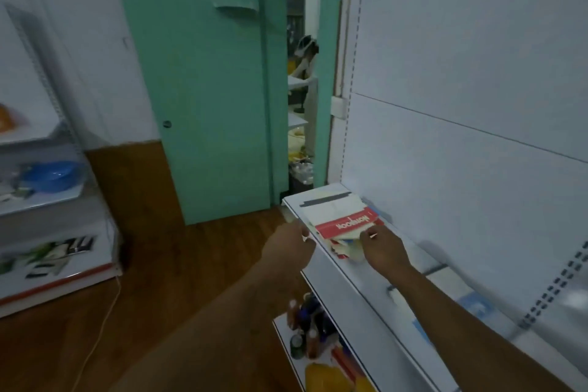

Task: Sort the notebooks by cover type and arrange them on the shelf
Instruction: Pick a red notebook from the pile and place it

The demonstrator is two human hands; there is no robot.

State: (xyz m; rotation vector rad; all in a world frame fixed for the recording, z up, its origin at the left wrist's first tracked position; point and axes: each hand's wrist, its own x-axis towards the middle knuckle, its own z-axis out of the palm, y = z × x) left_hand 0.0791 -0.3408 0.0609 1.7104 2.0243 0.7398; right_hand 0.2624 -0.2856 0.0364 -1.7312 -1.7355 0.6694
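Here, a red-banded notebook [346, 225] tops a messy pile at the frame's lower centre on the white shelf [366, 289], its long axis running left-right, title upside down. The right hand [383, 250] pinches the pile's near edge; the left hand [291, 245] curls at the shelf's front lip, its grip unclear.

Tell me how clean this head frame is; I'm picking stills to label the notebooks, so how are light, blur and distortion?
Head view: dim, bluish light with no glare; the notebook pile is soft, though its red cover's print still reads; the left hand and right hand are slightly smeared; wide-angle bending curves the shelf edge; the near-right corner is badly blurred.
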